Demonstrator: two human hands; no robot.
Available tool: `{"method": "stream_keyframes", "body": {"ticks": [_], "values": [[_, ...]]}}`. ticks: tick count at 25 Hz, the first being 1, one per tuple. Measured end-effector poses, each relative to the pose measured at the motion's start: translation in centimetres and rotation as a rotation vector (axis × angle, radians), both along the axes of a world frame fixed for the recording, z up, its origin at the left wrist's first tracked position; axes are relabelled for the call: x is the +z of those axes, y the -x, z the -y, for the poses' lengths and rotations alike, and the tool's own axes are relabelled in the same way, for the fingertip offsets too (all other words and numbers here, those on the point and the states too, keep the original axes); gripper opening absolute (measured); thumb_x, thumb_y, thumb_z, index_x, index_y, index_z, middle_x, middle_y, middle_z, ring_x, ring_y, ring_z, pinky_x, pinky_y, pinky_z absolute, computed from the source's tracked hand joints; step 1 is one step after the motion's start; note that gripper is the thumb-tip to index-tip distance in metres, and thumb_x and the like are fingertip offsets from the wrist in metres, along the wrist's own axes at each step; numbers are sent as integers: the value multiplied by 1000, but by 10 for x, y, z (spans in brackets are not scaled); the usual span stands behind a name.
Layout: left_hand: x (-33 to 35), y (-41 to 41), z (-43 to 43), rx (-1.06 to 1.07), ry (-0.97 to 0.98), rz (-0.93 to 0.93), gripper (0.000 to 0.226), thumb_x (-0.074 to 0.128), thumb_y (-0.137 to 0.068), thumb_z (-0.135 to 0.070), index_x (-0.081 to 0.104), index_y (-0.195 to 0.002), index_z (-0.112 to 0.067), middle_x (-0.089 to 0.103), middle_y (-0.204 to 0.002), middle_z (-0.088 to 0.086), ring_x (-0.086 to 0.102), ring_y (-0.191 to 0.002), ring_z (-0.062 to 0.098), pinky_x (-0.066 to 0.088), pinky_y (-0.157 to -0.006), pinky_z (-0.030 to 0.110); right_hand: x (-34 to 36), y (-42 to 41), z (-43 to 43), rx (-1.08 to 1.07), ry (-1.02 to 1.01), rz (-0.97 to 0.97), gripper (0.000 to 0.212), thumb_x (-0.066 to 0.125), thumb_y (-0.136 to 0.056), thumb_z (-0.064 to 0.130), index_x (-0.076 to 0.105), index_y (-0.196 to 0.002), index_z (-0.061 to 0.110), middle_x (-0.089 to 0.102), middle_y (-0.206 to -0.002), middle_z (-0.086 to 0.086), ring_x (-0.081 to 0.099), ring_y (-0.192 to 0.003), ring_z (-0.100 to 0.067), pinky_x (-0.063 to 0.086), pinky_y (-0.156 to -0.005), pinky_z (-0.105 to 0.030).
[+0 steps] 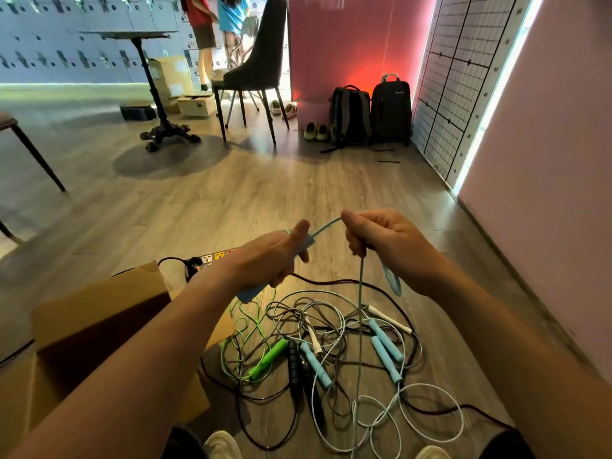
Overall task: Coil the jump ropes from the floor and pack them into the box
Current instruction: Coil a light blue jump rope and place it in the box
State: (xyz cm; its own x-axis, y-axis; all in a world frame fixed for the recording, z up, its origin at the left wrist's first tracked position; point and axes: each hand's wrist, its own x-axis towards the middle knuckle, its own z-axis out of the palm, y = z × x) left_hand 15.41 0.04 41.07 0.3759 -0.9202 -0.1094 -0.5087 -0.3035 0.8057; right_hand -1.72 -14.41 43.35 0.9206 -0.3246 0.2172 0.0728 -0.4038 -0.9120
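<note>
- Jump ropes (pixel 331 352) lie in a loose heap on the wooden floor (pixel 265 180) just in front of my feet: green, black, white and pale blue handles, with the cords crossing over one another.
- My left hand (pixel 278 256) is curled round one blue handle (pixel 249 294), held up over the heap.
- My right hand (pixel 381 246) is closed in a pinch on the blue cord (pixel 326 224) that leaves that handle. A short loop (pixel 392 279) hangs from it on the right.
- From my right hand the cord drops straight down into the heap. If I pull it up fast, I think it could drag the other ropes along or tighten a knot.
- I cannot tell where its far end comes out, so the second handle may catch under another cord.
- A power strip (pixel 215 258) lies on the floor just beyond my left hand. A black cable (pixel 331 281) seems to run from it along the far edge of the heap. I might hook it by mistake for a black rope.
- If my pinch loosens, the loop could slip and the coil would fall open.
- The cardboard box (pixel 99 309) stands near on the left, under my left forearm. A springy coil could uncurl before it goes in.
</note>
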Motion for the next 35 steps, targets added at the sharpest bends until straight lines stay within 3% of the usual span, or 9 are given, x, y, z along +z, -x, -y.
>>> {"method": "stream_keyframes", "body": {"ticks": [5,9,11,13,18,24,28,31,35], "values": [[15,33,4,-201,-26,-562,71,21,-88,-73,51,-64,-14,41,-48,-1,34,-36,9,32,-40,21,-7,-4,10,-217,-63,19,44,46,-102,38,57,-66,15,49,-65,-1,45,-63,-13,39,-67,-31],[25,34,5,-396,469,-1388,69,19,-95,-70,51,-70,-15,45,-48,-3,30,-35,7,33,-43,23,-4,-3,11,-27,-314,-110,43,45,-100,43,51,-69,14,43,-62,2,36,-58,-13,31,-64,-33],[26,28,5,-382,774,-1619,66,21,-97,-69,53,-82,-12,48,-55,-1,34,-41,10,37,-50,24,-1,-5,7,36,-526,-112,49,39,-100,50,51,-71,13,36,-58,1,27,-54,-14,24,-56,-30],[28,19,3,-137,1031,-1625,61,24,-98,-64,54,-92,-11,45,-61,-2,41,-46,10,42,-53,24,1,-5,8,22,-570,-127,50,35,-102,51,51,-74,12,27,-57,1,20,-53,-15,17,-52,-31],[31,-3,2,361,1288,-1560,41,29,-105,-45,47,-97,-9,50,-68,3,51,-53,15,51,-62,27,-9,-1,8,-122,52,-200,28,48,-102,35,68,-96,17,44,-53,10,35,-49,-8,30,-47,-23],[31,-24,-5,585,1366,-1393,25,36,-105,-36,41,-96,-13,50,-65,4,51,-53,16,51,-63,29,-11,-1,13,-135,193,-236,41,43,-103,42,64,-75,19,42,-59,-3,37,-50,-9,35,-56,-30],[25,-34,-9,626,1373,-1479,26,37,-105,-35,45,-97,-12,51,-64,3,51,-50,15,51,-59,26,-10,0,10,-106,302,-211,26,50,-99,41,67,-100,21,52,-51,16,48,-50,1,37,-61,-19],[30,-41,-17,616,1453,-1569,33,39,-104,-35,48,-89,-8,51,-64,4,53,-47,17,51,-55,25,-14,-1,11,-95,404,-257,32,46,-100,43,65,-80,26,49,-57,7,43,-52,-6,41,-61,-32],[28,-49,-19,763,1375,-1306,26,45,-103,-34,50,-88,-13,51,-68,0,53,-58,15,53,-71,30,-12,1,3,4,366,-289,44,46,-96,52,61,-67,23,41,-49,8,37,-45,-7,39,-54,-28]]}}
